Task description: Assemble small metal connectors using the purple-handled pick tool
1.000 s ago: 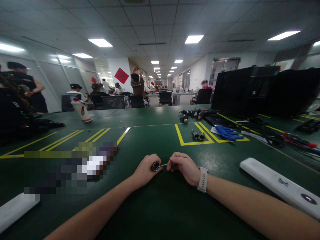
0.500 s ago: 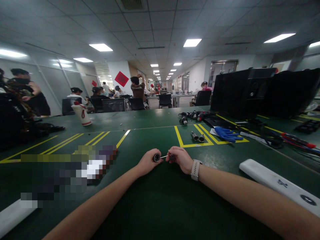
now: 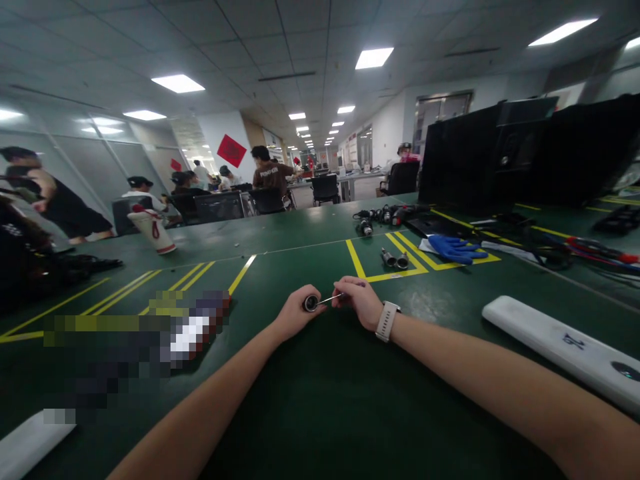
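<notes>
My left hand [image 3: 291, 315] is closed around a cylindrical metal connector [image 3: 311, 304], whose round dark open end faces me. In my right hand [image 3: 364, 303], which wears a pale watch strap, a slim screwdriver [image 3: 331, 298] is pinched. Its thin shaft points left to the side of the connector; whether the tip touches it or sits in it I cannot tell. Both hands are held over the green table [image 3: 320, 400]. Beyond them, two similar metal connectors [image 3: 394, 259] lie inside a yellow-taped box.
Past the taped lines are several cabled connectors [image 3: 367, 227] and a blue glove [image 3: 453, 248]. Cables [image 3: 595, 250] and black monitors [image 3: 465, 160] stand at right. A long white device [image 3: 545, 340] lies near my right forearm. At left are a paper cup [image 3: 156, 230] and a pixelated patch.
The view has tilted and shifted slightly. My right hand has turned a little, so more of the screwdriver's handle shows. The connector stays in my left hand.
</notes>
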Motion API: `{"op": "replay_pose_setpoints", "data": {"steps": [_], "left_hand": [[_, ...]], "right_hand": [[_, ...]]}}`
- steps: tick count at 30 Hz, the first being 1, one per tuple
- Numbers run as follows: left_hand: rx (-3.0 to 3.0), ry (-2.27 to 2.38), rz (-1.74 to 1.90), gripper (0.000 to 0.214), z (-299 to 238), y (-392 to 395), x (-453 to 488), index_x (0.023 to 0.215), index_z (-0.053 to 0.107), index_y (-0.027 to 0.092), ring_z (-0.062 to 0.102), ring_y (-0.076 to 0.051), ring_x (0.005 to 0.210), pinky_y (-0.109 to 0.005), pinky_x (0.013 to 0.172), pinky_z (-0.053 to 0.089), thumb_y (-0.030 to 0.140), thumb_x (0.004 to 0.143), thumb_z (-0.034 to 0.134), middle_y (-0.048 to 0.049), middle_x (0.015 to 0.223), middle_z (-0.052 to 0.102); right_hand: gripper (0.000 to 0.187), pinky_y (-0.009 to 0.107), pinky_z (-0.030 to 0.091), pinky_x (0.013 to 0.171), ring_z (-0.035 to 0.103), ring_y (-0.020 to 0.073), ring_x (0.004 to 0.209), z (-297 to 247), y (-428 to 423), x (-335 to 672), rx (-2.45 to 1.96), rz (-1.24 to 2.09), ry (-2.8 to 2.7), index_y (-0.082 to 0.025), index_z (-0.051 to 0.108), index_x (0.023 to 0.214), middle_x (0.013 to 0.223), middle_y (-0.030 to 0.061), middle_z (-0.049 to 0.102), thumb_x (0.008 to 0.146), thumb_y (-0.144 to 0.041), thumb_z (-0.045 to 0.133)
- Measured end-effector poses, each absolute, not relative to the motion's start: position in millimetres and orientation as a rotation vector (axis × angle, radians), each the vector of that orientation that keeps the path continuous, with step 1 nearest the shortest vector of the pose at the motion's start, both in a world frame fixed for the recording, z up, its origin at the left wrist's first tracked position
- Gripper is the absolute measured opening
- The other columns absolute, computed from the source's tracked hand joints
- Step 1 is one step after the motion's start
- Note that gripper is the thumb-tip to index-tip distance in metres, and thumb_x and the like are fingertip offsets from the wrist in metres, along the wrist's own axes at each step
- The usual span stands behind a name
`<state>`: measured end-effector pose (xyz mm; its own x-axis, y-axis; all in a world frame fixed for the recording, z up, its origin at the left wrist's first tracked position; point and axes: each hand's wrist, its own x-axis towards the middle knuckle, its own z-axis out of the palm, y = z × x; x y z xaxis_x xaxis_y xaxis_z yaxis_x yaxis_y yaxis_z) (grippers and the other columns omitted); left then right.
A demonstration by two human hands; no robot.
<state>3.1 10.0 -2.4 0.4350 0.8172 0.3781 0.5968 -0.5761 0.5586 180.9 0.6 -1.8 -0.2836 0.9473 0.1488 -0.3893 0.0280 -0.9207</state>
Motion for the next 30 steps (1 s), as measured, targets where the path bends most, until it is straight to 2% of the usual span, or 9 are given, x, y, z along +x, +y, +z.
{"op": "replay_pose_setpoints", "data": {"steps": [7, 13, 21, 30], "left_hand": [[2.326, 1.187, 0.934, 0.013, -1.9, 9.4, 1.2, 0.070, 0.052, 0.018, 0.051, -0.014, 0.066, -0.026, 0.061, 0.041, 0.026, 0.070, 0.063, 0.0031, 0.068, 0.052], [2.270, 1.152, 0.936, 0.011, -3.7, 9.7, 0.8, 0.070, 0.053, 0.018, 0.054, -0.014, 0.066, -0.027, 0.062, 0.043, 0.023, 0.070, 0.063, 0.0028, 0.069, 0.055], [2.164, 1.106, 0.932, 0.012, -3.8, 10.8, -0.6, 0.074, 0.056, 0.016, 0.058, -0.015, 0.068, -0.027, 0.062, 0.045, 0.024, 0.069, 0.065, 0.0004, 0.071, 0.061], [2.112, 1.132, 0.969, 0.017, -3.8, 10.2, 2.3, 0.069, 0.055, 0.016, 0.054, -0.013, 0.061, -0.023, 0.057, 0.042, 0.027, 0.067, 0.067, 0.0027, 0.065, 0.057]], "right_hand": [[0.021, 0.028, 0.038, 0.057, 0.054, 0.0128, 0.053, -2.2, 0.0, 181.1, -0.665, 1.402, -1.196, -0.018, 0.056, 0.057, 0.051, -0.0034, 0.057, 0.072, -0.033, 0.061], [0.020, 0.030, 0.040, 0.062, 0.057, 0.0145, 0.061, -2.8, -1.1, 181.8, -0.621, 1.407, -1.296, -0.017, 0.058, 0.064, 0.059, -0.0021, 0.060, 0.075, -0.034, 0.060], [0.020, 0.032, 0.043, 0.064, 0.058, 0.0158, 0.067, -0.8, -1.3, 184.4, -0.597, 1.487, -1.335, -0.017, 0.058, 0.067, 0.066, -0.0005, 0.061, 0.074, -0.035, 0.062], [0.020, 0.029, 0.041, 0.060, 0.057, 0.0153, 0.065, -4.4, 2.2, 181.0, -0.607, 1.466, -1.281, -0.018, 0.057, 0.063, 0.062, -0.0010, 0.060, 0.073, -0.035, 0.062]]}}
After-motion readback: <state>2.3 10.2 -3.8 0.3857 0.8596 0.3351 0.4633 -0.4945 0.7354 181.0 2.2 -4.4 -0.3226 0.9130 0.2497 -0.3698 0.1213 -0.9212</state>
